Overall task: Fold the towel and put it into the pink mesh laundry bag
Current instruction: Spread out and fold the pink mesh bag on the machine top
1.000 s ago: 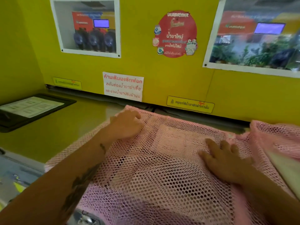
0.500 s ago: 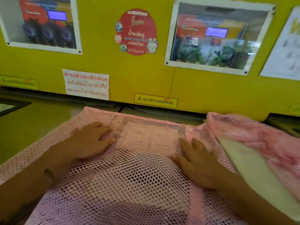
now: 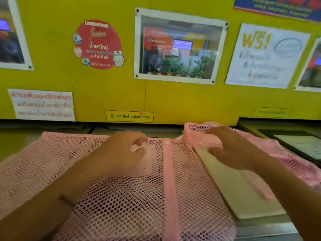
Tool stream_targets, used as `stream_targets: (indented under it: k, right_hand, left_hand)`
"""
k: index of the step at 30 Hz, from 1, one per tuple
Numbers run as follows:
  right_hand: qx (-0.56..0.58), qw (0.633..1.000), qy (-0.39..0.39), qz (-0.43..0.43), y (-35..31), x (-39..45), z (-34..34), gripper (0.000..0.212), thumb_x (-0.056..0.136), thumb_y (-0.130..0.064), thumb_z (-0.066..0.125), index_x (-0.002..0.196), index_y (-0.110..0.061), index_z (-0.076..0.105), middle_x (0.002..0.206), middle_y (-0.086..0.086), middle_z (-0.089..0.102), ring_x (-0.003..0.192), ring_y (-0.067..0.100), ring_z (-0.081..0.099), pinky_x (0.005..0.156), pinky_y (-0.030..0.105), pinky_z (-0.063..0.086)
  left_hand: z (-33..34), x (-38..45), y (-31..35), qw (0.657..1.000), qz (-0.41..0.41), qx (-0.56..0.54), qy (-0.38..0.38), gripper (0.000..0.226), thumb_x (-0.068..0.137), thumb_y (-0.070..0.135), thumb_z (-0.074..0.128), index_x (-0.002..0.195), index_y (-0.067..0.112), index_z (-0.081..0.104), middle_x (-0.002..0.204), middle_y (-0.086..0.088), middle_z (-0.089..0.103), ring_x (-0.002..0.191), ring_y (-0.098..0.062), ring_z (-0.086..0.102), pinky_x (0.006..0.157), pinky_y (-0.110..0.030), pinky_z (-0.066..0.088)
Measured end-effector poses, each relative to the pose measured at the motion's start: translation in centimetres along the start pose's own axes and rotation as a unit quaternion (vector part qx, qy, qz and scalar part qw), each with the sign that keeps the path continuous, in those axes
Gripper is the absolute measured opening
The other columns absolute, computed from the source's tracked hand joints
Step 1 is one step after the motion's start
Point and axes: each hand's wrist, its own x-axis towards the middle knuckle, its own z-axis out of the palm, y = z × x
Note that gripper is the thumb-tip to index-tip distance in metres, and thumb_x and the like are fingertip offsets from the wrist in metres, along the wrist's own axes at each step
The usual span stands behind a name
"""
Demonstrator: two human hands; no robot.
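Pink mesh laundry bag (image 3: 121, 197) x1, spread flat across the table (image 3: 264, 226), fills most of the lower view. Solid pink strip runs down its middle, front to back. Right part of the bag is bunched up near the wall.

Towel (image 3: 239, 193) x1, cream/off-white, folded flat into a long slab. Lies on the right part of the bag, on top of the mesh, not inside as far as I can see. Near end reaches the bare table; far end hidden under the right hand.

Hands x2, both bare. Left hand (image 3: 121, 152) over the bag just left of the strip, grip loosely curled, thumb and fingers apart, nothing clamped. Can't tell if fingertips touch the mesh, blur. Right hand (image 3: 231, 150) over the far end of the towel and the bunched mesh, fingers spread, grip apart, holding nothing. Both forearms cut off by the bottom edge.

Yellow wall (image 3: 156, 94) behind. Round red sticker (image 3: 99, 44) x1. White notice with red text (image 3: 42, 105) x1, blurred. Small yellow labels x2, right one unreadable. Framed photos: 1 whole at centre (image 3: 180, 46), 2 cut off at left and right edges. White poster (image 3: 265, 56) x1, blurred. Blue sign top right, cropped. Dark tray with a sheet (image 3: 300, 145) x1 on the table at right, partly cut off.
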Motion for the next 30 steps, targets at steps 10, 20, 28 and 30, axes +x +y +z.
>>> stream_targets:
  k: [10,20,28,30]
  right_hand:
    - [-0.05,0.976,-0.172,0.123,14.6,1.8,-1.7,0.062,0.085,-0.011,0.061,0.142,-0.027,0.045,0.138,0.003,0.056,0.105,0.017,0.059,0.082,0.028,0.051]
    - [0.235,0.967,-0.038,-0.088,22.2,-0.4,-9.4,0.028,0.09,-0.016,0.063,0.109,-0.036,0.063,0.098,-0.019,0.069,0.092,0.0,0.066,0.079,0.027,0.051]
    - [-0.041,0.966,-0.23,-0.113,23.3,0.0,-6.2,0.033,0.088,-0.02,0.058,0.117,-0.034,0.05,0.12,-0.01,0.06,0.108,0.016,0.058,0.076,0.021,0.043]
    - [-0.017,0.978,-0.144,-0.151,23.8,1.0,-6.5,0.024,0.085,-0.012,0.054,0.09,-0.036,0.054,0.095,-0.016,0.061,0.094,0.011,0.059,0.066,0.018,0.039]
  left_hand:
    - [4.2,5.2,10.3,0.992,0.074,-0.052,-0.083,0.029,0.094,0.036,0.057,0.122,0.044,0.058,0.108,0.022,0.063,0.103,0.002,0.057,0.086,-0.024,0.045]
    - [14.6,12.6,20.0,0.989,0.085,0.038,-0.115,0.069,0.088,0.039,0.059,0.147,0.048,0.024,0.161,0.011,0.018,0.149,-0.017,0.012,0.121,-0.047,0.016]
    - [18.3,14.6,20.8,0.998,0.044,0.052,0.004,0.027,0.09,0.018,0.052,0.109,0.031,0.066,0.108,0.007,0.063,0.104,-0.019,0.059,0.09,-0.037,0.046]
    - [16.4,15.2,20.9,0.99,0.073,0.017,0.118,0.026,0.087,0.016,0.047,0.101,0.025,0.067,0.096,0.007,0.056,0.093,-0.018,0.057,0.078,-0.034,0.044]
